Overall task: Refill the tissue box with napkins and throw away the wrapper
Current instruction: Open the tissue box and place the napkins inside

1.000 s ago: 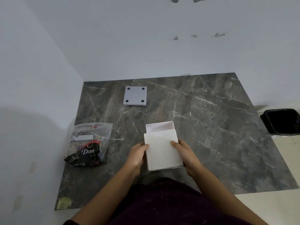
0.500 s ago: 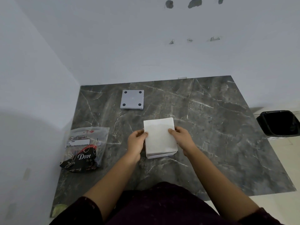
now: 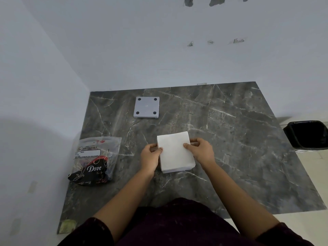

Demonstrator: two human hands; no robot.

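Left grip: the left hand (image 3: 150, 157) is closed on the left edge of the napkin stack (image 3: 174, 153), thumb on top, fingers curled down the side.
Right grip: the right hand (image 3: 200, 151) is closed on the stack's right edge the same way, thumb tip on the top sheet.
Napkin stack: white, square, at centre frame on the tabletop (image 3: 239, 148); a thin white edge shows beneath its near side, and I cannot tell whether that is the tissue box or more napkins.
Wrapper: a clear plastic bag (image 3: 95, 160) with "Dove" print lies flat at left of frame, well apart from the hands; dark printed material sits in its lower half.
Base plate: a grey square panel (image 3: 146, 107) with four dark round pads lies above centre, towards the wall.
Bin: a black-lined bin (image 3: 307, 134) stands on the floor at the right edge of frame, off the tabletop; its inside looks dark and nothing can be made out in it.
Change: a second ago the stack sat nearer the body with an open white box showing behind it; now the stack is farther out and no open box shows.
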